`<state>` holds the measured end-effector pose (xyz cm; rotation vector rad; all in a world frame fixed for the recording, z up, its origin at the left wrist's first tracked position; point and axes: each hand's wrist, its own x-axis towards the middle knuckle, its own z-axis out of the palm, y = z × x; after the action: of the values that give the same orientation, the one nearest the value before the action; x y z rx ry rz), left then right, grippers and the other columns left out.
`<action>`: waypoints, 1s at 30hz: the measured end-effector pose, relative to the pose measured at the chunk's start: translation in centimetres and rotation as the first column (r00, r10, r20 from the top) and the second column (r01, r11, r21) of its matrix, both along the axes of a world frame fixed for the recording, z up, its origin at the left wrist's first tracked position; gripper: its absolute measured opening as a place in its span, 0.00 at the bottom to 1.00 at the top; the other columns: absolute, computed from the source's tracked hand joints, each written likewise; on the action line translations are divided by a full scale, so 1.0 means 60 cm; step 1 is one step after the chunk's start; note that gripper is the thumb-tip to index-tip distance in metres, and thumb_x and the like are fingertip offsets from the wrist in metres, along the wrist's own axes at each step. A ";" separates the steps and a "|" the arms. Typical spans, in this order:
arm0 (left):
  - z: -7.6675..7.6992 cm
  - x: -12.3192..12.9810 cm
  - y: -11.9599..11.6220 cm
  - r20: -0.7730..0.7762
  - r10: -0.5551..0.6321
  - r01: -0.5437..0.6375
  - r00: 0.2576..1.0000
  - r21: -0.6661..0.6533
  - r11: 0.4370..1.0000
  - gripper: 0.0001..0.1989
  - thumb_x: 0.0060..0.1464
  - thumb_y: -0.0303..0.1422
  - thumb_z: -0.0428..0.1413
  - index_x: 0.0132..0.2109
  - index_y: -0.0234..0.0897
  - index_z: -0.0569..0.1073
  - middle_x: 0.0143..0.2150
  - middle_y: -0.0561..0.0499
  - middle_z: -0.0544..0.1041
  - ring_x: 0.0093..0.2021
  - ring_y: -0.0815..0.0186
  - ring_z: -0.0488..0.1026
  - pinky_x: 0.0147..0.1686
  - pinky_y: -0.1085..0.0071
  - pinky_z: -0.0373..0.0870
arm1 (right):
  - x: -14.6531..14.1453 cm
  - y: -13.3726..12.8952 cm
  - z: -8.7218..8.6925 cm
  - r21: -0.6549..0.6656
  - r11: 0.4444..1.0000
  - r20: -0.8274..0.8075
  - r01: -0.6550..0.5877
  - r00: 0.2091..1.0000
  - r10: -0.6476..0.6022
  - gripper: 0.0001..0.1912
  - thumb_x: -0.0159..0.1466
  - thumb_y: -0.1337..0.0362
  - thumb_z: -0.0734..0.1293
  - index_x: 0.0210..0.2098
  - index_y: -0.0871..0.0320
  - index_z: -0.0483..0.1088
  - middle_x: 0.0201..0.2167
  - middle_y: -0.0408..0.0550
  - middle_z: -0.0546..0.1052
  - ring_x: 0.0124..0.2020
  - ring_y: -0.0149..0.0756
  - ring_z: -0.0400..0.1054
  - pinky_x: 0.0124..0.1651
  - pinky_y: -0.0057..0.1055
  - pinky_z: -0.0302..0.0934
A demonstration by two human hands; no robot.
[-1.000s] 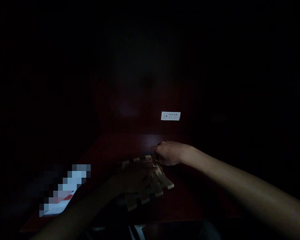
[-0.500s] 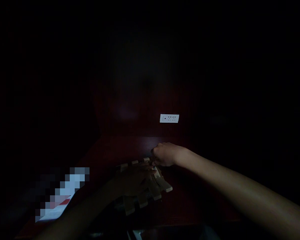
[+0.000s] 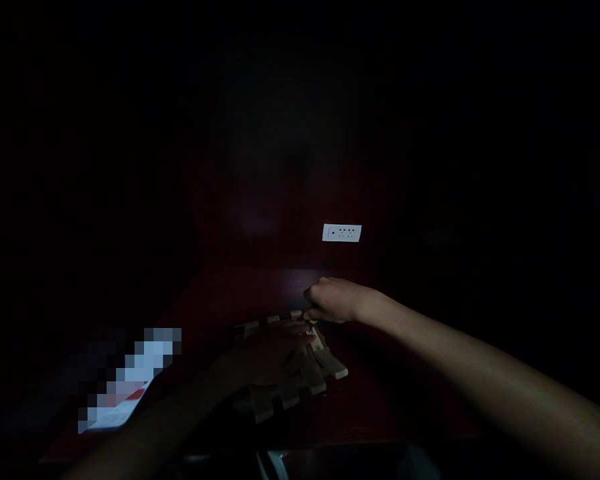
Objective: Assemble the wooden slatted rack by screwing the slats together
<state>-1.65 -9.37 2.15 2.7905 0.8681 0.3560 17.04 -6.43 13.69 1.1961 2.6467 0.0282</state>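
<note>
In the dim light a wooden slatted piece [image 3: 334, 363] lies on the dark red table, its pale slat ends fanning out toward me. My left hand [image 3: 273, 350] rests over the middle of it, fingers stretched toward its right end. Near those fingertips is a small yellow and dark detail [image 3: 311, 325], too small to name. My right hand [image 3: 337, 299] is curled just above the far right end of the wood, fingertips close to that detail. Whatever the right fingers grip is hidden.
Across the dark red table [image 3: 250, 293] a white socket plate [image 3: 342, 233] is set in the dark panel behind. A bright, partly pixelated sheet-like thing [image 3: 125, 407] lies at the left. Below the table's front edge are pale strips [image 3: 273, 465]. Deep shadow covers the sides.
The view has shifted slightly, moving everything a little up and right. My right fingers have lifted slightly off the wood, and a yellow spot shows beneath them. My left hand stays on the slats.
</note>
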 end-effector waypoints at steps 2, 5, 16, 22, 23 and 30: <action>0.000 0.000 0.000 0.007 0.006 -0.006 1.000 0.007 1.000 0.22 0.64 0.35 0.45 0.64 0.43 0.63 0.66 0.48 0.61 0.66 0.57 0.57 0.64 0.56 0.54 | -0.002 -0.003 -0.001 0.015 1.000 0.006 0.009 1.000 -0.009 0.19 0.65 0.56 0.62 0.44 0.65 0.74 0.39 0.61 0.77 0.37 0.43 0.73 0.35 0.33 0.62; 0.004 0.001 -0.002 -0.019 0.032 -0.033 0.999 -0.005 0.999 0.22 0.64 0.36 0.45 0.64 0.44 0.63 0.66 0.48 0.62 0.65 0.57 0.59 0.63 0.56 0.56 | -0.006 -0.008 0.005 -0.085 0.995 -0.002 0.048 0.999 -0.048 0.23 0.61 0.57 0.65 0.51 0.64 0.68 0.40 0.58 0.77 0.35 0.41 0.72 0.31 0.31 0.62; 0.000 0.000 -0.001 -0.010 0.005 -0.004 1.000 0.018 1.000 0.22 0.65 0.35 0.46 0.64 0.43 0.63 0.66 0.48 0.62 0.66 0.57 0.58 0.64 0.57 0.53 | 0.000 0.002 0.012 -0.204 0.977 0.003 0.056 0.998 -0.056 0.13 0.62 0.66 0.64 0.45 0.62 0.72 0.32 0.51 0.78 0.29 0.34 0.70 0.25 0.26 0.57; -0.001 -0.001 -0.001 0.000 0.023 -0.023 1.000 -0.026 0.999 0.22 0.65 0.36 0.45 0.64 0.43 0.63 0.67 0.49 0.60 0.67 0.57 0.56 0.64 0.57 0.54 | 0.009 0.012 -0.008 -0.128 0.989 -0.026 0.069 0.997 -0.073 0.18 0.66 0.54 0.61 0.38 0.63 0.74 0.26 0.50 0.76 0.27 0.35 0.70 0.29 0.29 0.58; -0.001 -0.002 -0.001 0.004 0.024 -0.024 1.000 -0.027 0.999 0.22 0.64 0.36 0.45 0.64 0.42 0.63 0.67 0.48 0.60 0.67 0.56 0.55 0.65 0.57 0.54 | 0.011 0.013 -0.010 -0.129 0.989 -0.025 0.079 0.996 -0.083 0.19 0.67 0.53 0.60 0.37 0.62 0.74 0.25 0.50 0.76 0.27 0.35 0.70 0.29 0.29 0.58; 0.010 0.001 -0.007 0.010 0.041 -0.041 0.999 -0.051 0.998 0.22 0.64 0.37 0.46 0.64 0.44 0.64 0.65 0.49 0.63 0.64 0.55 0.61 0.63 0.55 0.57 | 0.013 -0.007 0.001 -0.114 0.993 -0.082 0.022 0.996 -0.032 0.21 0.63 0.57 0.63 0.51 0.61 0.65 0.39 0.55 0.76 0.34 0.39 0.71 0.28 0.30 0.58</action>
<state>-1.62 -9.78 2.77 2.7248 0.9197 0.3502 17.82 -6.85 13.73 1.2213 2.6628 -0.1778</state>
